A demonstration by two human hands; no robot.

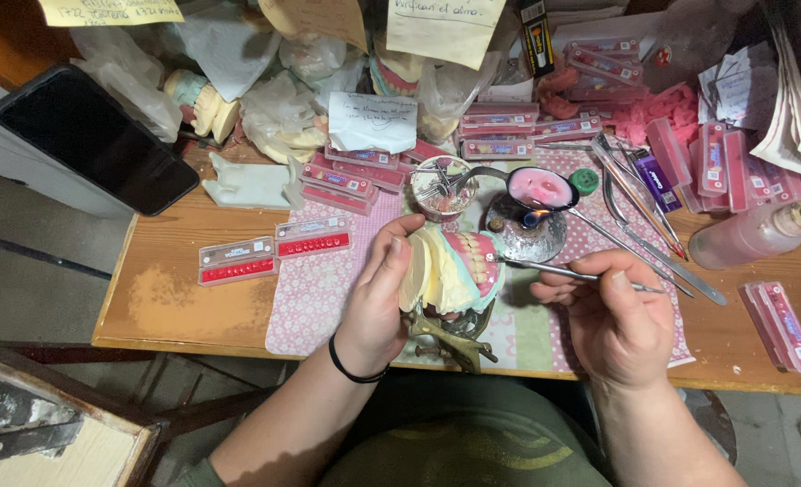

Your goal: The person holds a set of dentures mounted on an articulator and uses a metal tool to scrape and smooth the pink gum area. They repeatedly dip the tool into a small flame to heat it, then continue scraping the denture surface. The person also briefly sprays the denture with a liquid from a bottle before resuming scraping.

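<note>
Left hand [378, 302] gripping denture model [455, 271] on metal articulator [450, 335], fingers curled shut around plaster side, above desk edge [166, 311]. Right hand [612, 320] pinching thin metal instrument [567, 271], tip touching pink wax gum. Likely heavy, brittle; wax soft. Holding by plaster safest.

Matt plaster dental model [441, 271], glossy pink wax gums, slim shiny metal instrument [567, 271], worn wooden table [161, 298]

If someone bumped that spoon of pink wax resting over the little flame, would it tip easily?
Probably. The spoon looks perched over the burner, its long handle resting on a small glass, so a nudge could swing it. The pink wax looks molten, so it might spill.
</note>
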